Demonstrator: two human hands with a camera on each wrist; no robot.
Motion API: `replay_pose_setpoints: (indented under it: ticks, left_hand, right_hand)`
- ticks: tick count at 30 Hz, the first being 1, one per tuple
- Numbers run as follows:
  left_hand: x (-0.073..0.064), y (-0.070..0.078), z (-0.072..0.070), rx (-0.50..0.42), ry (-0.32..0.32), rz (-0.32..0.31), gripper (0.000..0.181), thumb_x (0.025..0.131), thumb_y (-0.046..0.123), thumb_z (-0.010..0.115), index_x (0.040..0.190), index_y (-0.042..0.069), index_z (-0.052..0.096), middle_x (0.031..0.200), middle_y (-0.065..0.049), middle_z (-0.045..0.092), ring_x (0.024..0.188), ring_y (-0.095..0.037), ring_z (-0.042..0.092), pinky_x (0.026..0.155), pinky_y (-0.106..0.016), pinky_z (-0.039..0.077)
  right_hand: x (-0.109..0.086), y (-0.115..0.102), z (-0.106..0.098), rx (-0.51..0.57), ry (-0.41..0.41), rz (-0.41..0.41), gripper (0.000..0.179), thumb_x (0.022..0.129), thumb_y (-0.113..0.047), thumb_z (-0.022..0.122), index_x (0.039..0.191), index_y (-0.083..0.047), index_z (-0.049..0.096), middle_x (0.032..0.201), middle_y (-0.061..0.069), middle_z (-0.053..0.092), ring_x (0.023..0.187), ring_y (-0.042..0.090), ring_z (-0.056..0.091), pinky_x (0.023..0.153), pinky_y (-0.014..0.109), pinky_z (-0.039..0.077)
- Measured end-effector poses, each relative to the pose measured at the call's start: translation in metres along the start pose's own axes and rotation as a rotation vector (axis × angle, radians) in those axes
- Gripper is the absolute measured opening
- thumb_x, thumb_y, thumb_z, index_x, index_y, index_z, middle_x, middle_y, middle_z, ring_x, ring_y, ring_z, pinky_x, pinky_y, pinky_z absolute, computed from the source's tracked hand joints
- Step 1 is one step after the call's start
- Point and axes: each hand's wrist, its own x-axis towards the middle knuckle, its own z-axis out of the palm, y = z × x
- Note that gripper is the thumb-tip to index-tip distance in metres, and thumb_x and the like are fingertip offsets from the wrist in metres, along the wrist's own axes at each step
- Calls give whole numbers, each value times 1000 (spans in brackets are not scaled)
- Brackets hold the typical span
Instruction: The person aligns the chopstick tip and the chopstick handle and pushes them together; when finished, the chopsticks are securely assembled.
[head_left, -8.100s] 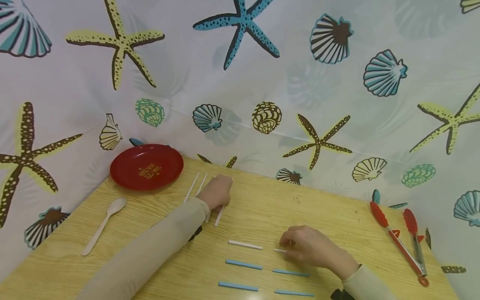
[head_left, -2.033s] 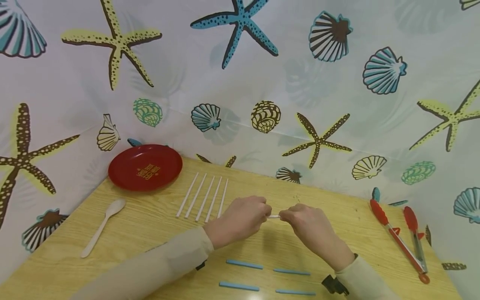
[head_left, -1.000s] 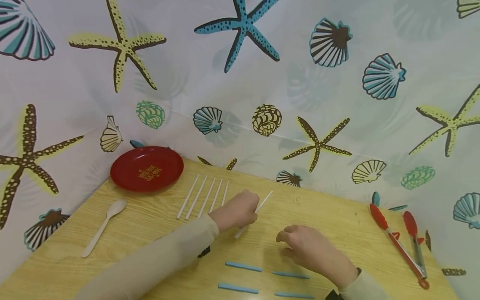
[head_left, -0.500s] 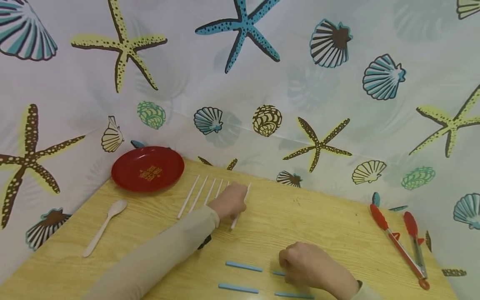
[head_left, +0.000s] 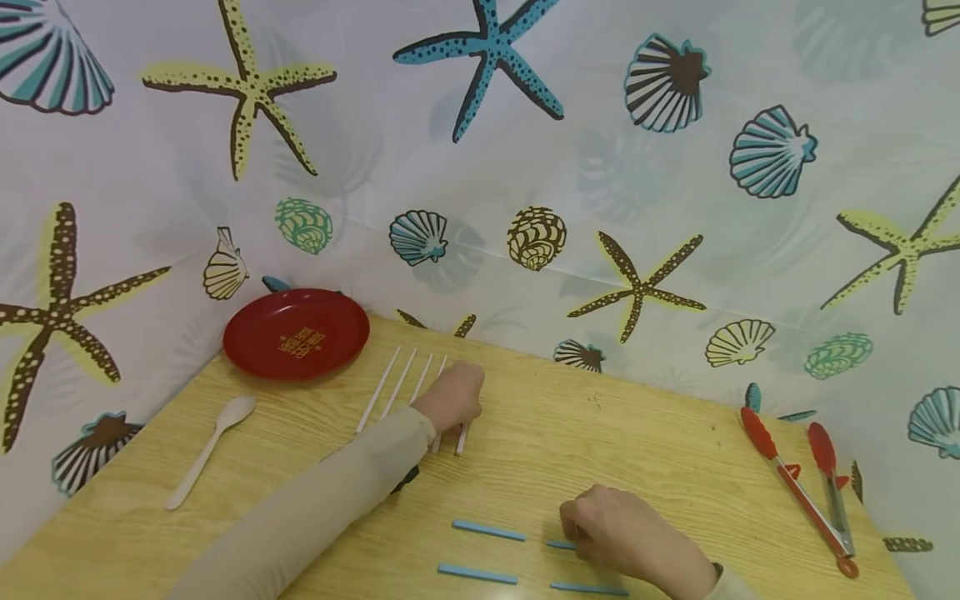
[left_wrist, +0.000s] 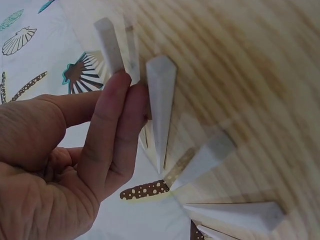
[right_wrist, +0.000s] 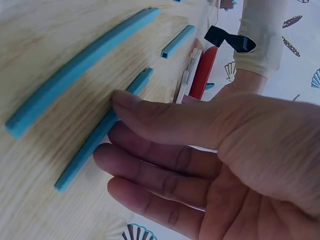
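At the back left of the wooden table, my left hand point(head_left: 453, 396) pinches a white chopstick point(left_wrist: 109, 42) at the right end of a row of several white chopsticks point(head_left: 378, 390). In the left wrist view, its blunt end sticks out past my fingertips. My right hand point(head_left: 632, 531) is low over the front of the table, thumb and fingers around a short blue chopstick half point(right_wrist: 95, 135), which has a narrower tip at one end. Three more blue halves lie near it: an upper left one point(head_left: 487, 530), a lower left one point(head_left: 477, 573) and a lower right one point(head_left: 588, 588).
A red oval plate point(head_left: 255, 354) with gold characters stands in the back left corner. In front of it lies a white spoon point(head_left: 206, 458). Red-tipped tongs point(head_left: 813, 504) lie spread at the right edge. A shell-patterned cloth point(head_left: 480, 183) hangs behind the table.
Both hands held a white chopstick together in the middle, then parted. My left hand carried it to the right end of the row. My right hand moved down onto a blue half.
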Motion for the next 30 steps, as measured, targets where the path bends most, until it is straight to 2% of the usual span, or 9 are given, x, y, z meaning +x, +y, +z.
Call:
replay_pose_setpoints:
  ticks: [6,9,15,17,20,22,24,27,30]
  left_hand:
    - [1,0,0,52,0,-2,22,88,-10,60,72,3,53,54,-8,54,35,-9,47,36,-21,41]
    - [0,1,-1,32,-6,0,20,89,-11,58,73,2,55,50,-8,55,32,-10,47,35,-21,39]
    - [-13,9,-19,-18,-22,-2,18,93,-5,59,76,0,57,49,-9,57,35,-16,56,36,-21,43]
    - [-20,17,-26,-11,-14,46,28,94,0,62,67,1,56,44,-5,53,32,-14,52,36,-21,43]
    - [-36,32,-30,27,-27,196,40,93,9,68,56,7,54,41,3,43,33,-8,40,40,-21,42]
    - [-47,41,-27,74,-67,302,37,92,15,72,58,10,57,48,8,45,43,-7,42,48,-22,44]
    - [-59,48,-21,97,-119,376,29,90,21,76,66,11,62,58,9,51,54,-8,46,56,-24,46]
    - [-75,53,-10,129,-188,415,22,86,27,79,79,12,65,73,7,59,65,-8,52,62,-23,47]
    - [-88,56,3,112,-249,427,24,83,27,82,82,10,65,70,6,60,56,-4,51,55,-18,46]
  right_hand:
    - [0,-1,1,-4,-5,9,23,77,1,81,72,-14,64,68,-12,58,54,-2,44,51,16,42]
    - [0,-1,1,-5,-5,5,21,77,0,82,73,-13,66,69,-11,61,56,-3,46,52,15,43]
    - [0,0,1,7,1,-5,19,78,2,80,74,-12,67,71,-9,63,57,-3,47,54,14,44]
    - [0,1,1,10,1,-5,19,78,3,80,75,-11,67,71,-9,63,57,-3,47,54,14,44]
    - [0,1,0,12,0,-3,19,78,4,80,74,-11,68,71,-8,64,57,-3,48,55,14,45]
    - [0,1,0,8,-2,-1,20,77,5,79,74,-11,67,70,-8,63,57,-3,48,55,14,45]
    - [1,0,-1,3,-2,-4,21,77,4,80,73,-11,67,70,-8,63,57,-3,48,55,14,45]
    - [1,0,-1,-3,-7,-8,22,77,3,80,72,-12,66,69,-9,61,57,-3,47,55,14,45]
    - [1,0,0,6,-12,-6,21,77,2,81,73,-12,66,69,-10,61,57,-3,47,54,14,44]
